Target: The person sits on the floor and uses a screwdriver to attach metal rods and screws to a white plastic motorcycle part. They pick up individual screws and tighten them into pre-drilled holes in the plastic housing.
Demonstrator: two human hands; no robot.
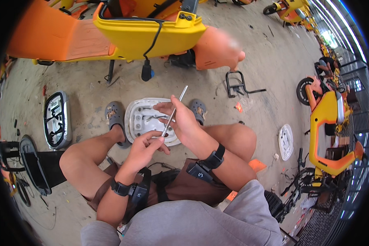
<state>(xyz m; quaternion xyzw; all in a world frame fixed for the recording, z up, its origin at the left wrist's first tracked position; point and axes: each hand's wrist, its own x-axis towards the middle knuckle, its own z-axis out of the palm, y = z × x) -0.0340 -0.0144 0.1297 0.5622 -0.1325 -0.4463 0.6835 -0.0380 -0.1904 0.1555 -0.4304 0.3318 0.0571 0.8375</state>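
Observation:
A slim silvery metal rod (177,104) slants up to the right in front of my chest, its upper tip free. My left hand (145,149) pinches its lower end between thumb and fingertips. Against the rod's middle is my right hand (183,121), its fingers stretched out and apart, with the rod crossing them. Below both hands, a white oval plastic shell (132,119) lies on the floor between my feet, inner side up. Round bosses and some loose metal-looking pieces show inside it. My hands hide part of its right side.
A yellow and orange scooter (147,39) stands ahead, with a black cable and plug hanging down. Left lie a grey-rimmed oval shell (57,119) and a black panel (35,164). Right are a black metal bracket (240,86), a white oval cover (285,141) and another scooter (320,127).

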